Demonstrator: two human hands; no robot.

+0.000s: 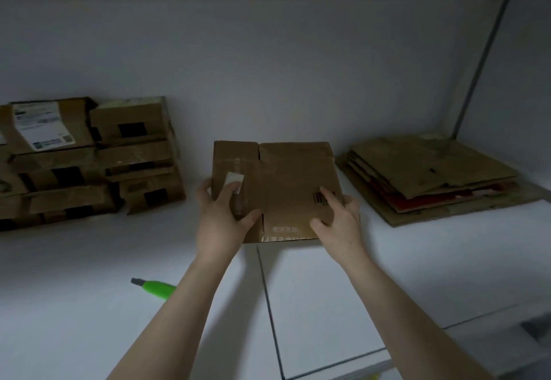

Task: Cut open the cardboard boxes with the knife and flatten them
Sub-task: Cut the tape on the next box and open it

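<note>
A flattened brown cardboard box (283, 182) lies on the white table in the middle, against the wall. My left hand (222, 218) grips its left edge, fingers curled over the top near a white label. At the box's right front corner, by a barcode, my right hand (340, 218) grips it with fingers on top and thumb on the near side. A green-handled knife (155, 288) lies on the table to the left, partly hidden behind my left forearm.
A stack of several taped, unopened cardboard boxes (89, 156) stands at the left against the wall. A pile of flattened cardboard (429, 177) lies at the right. The white table (328, 305) has a seam running down its middle. A partition wall stands behind.
</note>
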